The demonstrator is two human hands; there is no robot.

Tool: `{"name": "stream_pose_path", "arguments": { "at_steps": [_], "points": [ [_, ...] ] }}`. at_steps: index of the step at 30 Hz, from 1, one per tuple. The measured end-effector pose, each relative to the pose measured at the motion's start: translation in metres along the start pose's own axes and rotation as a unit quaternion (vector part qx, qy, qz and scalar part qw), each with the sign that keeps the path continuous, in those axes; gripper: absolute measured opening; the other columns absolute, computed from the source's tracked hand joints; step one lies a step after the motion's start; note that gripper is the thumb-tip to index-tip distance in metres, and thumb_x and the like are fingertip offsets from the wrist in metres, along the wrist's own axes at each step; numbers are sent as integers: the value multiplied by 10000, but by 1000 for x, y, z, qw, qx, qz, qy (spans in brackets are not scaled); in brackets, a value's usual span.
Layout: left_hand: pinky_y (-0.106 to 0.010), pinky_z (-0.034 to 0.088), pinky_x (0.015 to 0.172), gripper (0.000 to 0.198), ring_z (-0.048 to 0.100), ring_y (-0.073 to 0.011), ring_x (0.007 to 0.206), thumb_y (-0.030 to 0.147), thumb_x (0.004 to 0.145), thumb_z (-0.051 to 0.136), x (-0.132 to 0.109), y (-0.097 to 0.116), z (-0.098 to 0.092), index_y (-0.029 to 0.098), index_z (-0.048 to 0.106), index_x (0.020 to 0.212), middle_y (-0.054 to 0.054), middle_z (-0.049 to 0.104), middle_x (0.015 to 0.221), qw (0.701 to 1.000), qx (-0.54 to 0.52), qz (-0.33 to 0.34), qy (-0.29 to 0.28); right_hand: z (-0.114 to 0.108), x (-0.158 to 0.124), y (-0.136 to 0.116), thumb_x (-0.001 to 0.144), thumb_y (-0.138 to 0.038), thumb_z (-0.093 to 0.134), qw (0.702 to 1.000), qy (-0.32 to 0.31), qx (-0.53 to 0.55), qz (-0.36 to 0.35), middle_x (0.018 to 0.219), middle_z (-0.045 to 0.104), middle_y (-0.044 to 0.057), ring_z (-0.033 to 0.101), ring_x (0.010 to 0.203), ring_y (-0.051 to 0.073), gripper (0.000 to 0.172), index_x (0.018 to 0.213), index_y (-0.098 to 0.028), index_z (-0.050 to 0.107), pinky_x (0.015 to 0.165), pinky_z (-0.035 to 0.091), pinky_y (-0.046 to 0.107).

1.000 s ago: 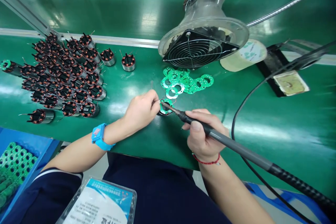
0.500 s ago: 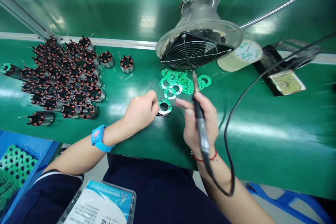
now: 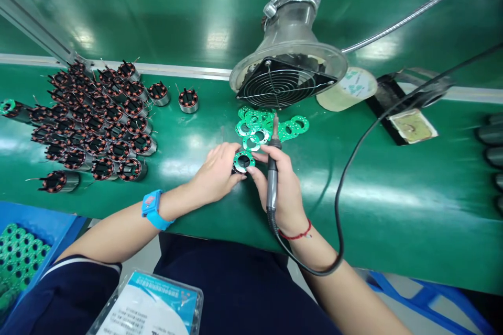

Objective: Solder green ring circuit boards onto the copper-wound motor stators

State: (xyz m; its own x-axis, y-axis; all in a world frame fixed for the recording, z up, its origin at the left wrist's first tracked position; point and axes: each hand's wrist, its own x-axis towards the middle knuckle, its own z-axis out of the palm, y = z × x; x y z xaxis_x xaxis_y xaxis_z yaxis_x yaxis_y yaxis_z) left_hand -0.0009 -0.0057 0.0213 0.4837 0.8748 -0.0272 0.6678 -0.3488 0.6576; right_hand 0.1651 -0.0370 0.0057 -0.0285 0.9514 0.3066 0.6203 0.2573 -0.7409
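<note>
your green ring board (image 3: 251, 159) sits on a dark core (image 3: 238, 169), flat face up, mid-desk ahead of you, nearer the near edge than the far one. step looks like steadying or seating that ring by hand, not heating: iron tip points away. left hand (image 3: 215, 175) has fingers and thumb closed on the core's left side. right hand (image 3: 283, 188) does two jobs: thumb and fingertip at the ring's right rim, soldering iron (image 3: 272, 180) gripped across the same fingers. can't tell if that rim is pinched hard or just touched. next move from this hold calls for light, even finger pressure so the ring doesn't tilt, and for minding the tip, which points to the far edge over the loose rings (image 3: 251, 144). those are thin, flat, glossy discs with big round holes, overlapping just beyond your piece. past them a wire fan grille (image 3: 275, 89) in a clear flared hood (image 3: 241, 73). toward the desk's (image 3: 373, 214) far right corner: pale smooth cylinder (image 3: 341, 95), then a black holder with a yellowish pad (image 3: 412, 124). left end of the desk: packed wound cores (image 3: 96, 144), metal-sided, copper windings, stray wire ends. off the near left corner, a blue bin (image 3: 58, 225) of green boards (image 3: 18, 251). desk top is smooth green, reflective.
</note>
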Motion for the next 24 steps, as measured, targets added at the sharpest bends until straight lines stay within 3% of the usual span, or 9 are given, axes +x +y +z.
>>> {"name": "stream_pose_path", "arguments": {
  "at_steps": [6, 10, 13, 16, 19, 24],
  "points": [
    [-473, 428, 913, 449, 500, -297, 1100, 194, 842, 615, 2, 1, 3, 150, 434, 1250, -135, 549, 1190, 999, 32, 21, 16, 3, -6, -7, 938, -272, 535, 993, 34, -104, -40, 1038, 742, 45, 693, 949, 222, 274, 1212, -263, 558, 885, 517, 396],
    [-494, 432, 954, 441, 495, -301, 1129, 182, 832, 618, 8, -9, -2, 156, 467, 1245, -133, 548, 1217, 996, 7, 94, -3, 8, -6, -2, 931, -296, 530, 998, 39, -45, -25, 1180, 695, 90, 659, 1093, 246, 394, 1316, -247, 464, 937, 524, 442],
    [-476, 430, 1035, 530, 493, -281, 1215, 168, 837, 612, 11, -19, 0, 176, 390, 1319, -141, 518, 1292, 987, -70, 142, 0, 8, -3, 2, 923, -303, 528, 1000, 10, 14, -11, 1281, 642, 108, 618, 1193, 252, 438, 1345, -248, 429, 994, 513, 465],
    [-458, 463, 1033, 603, 528, -275, 1226, 181, 824, 646, 9, -24, 7, 166, 340, 1343, -171, 503, 1320, 985, -114, 123, 37, 5, -1, 4, 911, -295, 548, 999, -7, 32, 3, 1266, 653, 91, 630, 1181, 248, 443, 1339, -267, 435, 1003, 512, 465],
    [-486, 451, 1056, 499, 529, -286, 1249, 182, 828, 649, 4, -20, 11, 155, 426, 1274, -173, 547, 1299, 989, -90, 102, 57, 6, -1, 3, 914, -294, 540, 999, 8, 34, 8, 1271, 650, 94, 631, 1177, 247, 420, 1324, -263, 450, 999, 517, 459],
    [-500, 395, 1127, 510, 499, -260, 1327, 164, 848, 616, -2, -8, 17, 188, 444, 1327, -143, 536, 1405, 988, -137, 2, 75, 13, -3, 2, 930, -308, 511, 999, 33, 28, 8, 1236, 664, 90, 639, 1152, 245, 367, 1293, -259, 487, 975, 532, 450]
  ]
}}
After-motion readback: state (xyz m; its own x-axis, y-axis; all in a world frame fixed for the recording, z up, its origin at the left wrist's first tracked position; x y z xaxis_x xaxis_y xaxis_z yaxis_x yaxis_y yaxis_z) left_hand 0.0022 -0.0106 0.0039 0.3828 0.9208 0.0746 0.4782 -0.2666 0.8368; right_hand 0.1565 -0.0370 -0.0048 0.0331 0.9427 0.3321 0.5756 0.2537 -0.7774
